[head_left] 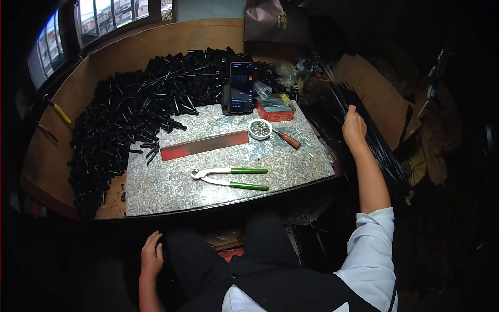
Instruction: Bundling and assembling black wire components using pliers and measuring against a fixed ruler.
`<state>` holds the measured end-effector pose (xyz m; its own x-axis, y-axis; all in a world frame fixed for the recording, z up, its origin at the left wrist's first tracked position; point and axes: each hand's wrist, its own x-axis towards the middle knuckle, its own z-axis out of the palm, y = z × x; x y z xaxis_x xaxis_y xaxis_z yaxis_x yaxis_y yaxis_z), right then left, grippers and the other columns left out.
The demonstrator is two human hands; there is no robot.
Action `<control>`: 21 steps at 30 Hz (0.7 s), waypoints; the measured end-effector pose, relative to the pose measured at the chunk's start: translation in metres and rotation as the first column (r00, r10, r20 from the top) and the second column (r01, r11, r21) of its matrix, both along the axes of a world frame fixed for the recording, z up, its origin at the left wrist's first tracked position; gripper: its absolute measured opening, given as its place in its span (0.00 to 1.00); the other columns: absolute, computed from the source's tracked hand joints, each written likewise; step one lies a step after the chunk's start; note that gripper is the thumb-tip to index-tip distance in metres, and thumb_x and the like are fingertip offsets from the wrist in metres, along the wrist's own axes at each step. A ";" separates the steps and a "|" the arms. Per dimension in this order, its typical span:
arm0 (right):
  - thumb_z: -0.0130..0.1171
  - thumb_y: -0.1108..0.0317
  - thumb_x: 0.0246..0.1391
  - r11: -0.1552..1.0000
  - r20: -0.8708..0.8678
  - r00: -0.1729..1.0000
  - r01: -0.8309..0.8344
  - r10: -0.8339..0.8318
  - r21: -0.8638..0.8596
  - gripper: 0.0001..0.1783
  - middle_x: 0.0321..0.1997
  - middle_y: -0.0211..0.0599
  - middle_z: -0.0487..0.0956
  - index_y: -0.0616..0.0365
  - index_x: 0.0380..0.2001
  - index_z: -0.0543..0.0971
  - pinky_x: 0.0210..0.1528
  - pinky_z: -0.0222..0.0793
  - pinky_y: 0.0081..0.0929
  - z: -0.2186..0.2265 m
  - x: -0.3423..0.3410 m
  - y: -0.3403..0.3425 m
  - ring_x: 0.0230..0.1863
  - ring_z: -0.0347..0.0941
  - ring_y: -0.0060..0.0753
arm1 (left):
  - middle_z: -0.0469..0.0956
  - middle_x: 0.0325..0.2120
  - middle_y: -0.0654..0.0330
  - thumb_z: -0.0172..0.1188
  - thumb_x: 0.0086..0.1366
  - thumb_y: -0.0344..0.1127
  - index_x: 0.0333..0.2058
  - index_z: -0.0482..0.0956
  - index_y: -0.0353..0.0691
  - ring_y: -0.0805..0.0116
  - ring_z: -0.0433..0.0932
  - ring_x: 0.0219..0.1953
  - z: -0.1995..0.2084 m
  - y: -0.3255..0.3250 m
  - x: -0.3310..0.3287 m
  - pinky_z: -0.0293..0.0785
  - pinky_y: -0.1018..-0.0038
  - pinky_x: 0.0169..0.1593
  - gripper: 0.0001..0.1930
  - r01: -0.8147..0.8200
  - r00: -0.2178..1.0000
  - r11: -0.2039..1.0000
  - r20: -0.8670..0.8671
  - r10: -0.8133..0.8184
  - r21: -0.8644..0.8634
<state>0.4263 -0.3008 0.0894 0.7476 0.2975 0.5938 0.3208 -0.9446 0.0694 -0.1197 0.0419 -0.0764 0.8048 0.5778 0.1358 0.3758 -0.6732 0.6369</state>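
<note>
My right hand point(355, 127) reaches out to the right of the worktop, its fingers closed on a long thin dark rod point(339, 96) that slants up and away. Beside and under it lies a bundle of long thin black rods point(383, 151); some of it is blurred and dark. My left hand point(151, 252) hangs low beside my left thigh, fingers loosely stretched, with nothing visible in it. On the speckled stone slab point(301, 169) lie green-handled end-cutting pliers point(228, 178), a red and grey flat bar point(205, 145), a white bowl of small metal bits point(260, 129) and an orange-handled screwdriver point(289, 139).
A large heap of black tubular parts point(119, 114) fills the left and back, with thin metal rods across it. A phone point(241, 88) stands upright beside a red box of thin pieces point(275, 107). A wooden rim point(47, 171) curves around the left. Cardboard point(371, 93) leans at right.
</note>
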 end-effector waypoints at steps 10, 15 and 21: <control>0.49 0.82 0.47 0.998 -0.298 0.954 0.004 0.016 0.065 0.40 0.51 0.62 0.71 0.59 0.65 0.49 0.54 0.65 0.44 0.046 0.039 -0.051 0.52 0.69 0.59 | 0.73 0.48 0.46 0.52 0.58 0.21 0.45 0.74 0.33 0.48 0.72 0.51 0.012 -0.006 0.010 0.68 0.65 0.54 0.14 0.048 0.999 0.999 -0.005 -0.048 -0.003; 0.56 0.79 0.47 0.995 -0.299 0.951 -0.066 0.084 0.070 0.43 0.59 0.59 0.65 0.54 0.66 0.50 0.60 0.60 0.41 0.069 0.040 -0.055 0.62 0.59 0.55 | 0.74 0.47 0.46 0.53 0.58 0.21 0.44 0.74 0.33 0.48 0.72 0.51 0.020 -0.010 0.019 0.69 0.65 0.53 0.14 0.112 0.994 0.993 0.011 -0.113 0.022; 0.52 0.79 0.49 0.956 -0.095 0.968 -0.208 0.232 0.209 0.40 0.60 0.58 0.64 0.56 0.66 0.50 0.59 0.60 0.43 0.094 0.018 -0.034 0.63 0.58 0.55 | 0.75 0.46 0.47 0.56 0.55 0.21 0.43 0.74 0.33 0.49 0.74 0.49 0.051 -0.025 0.037 0.70 0.66 0.52 0.14 0.189 0.980 0.981 0.055 -0.192 0.052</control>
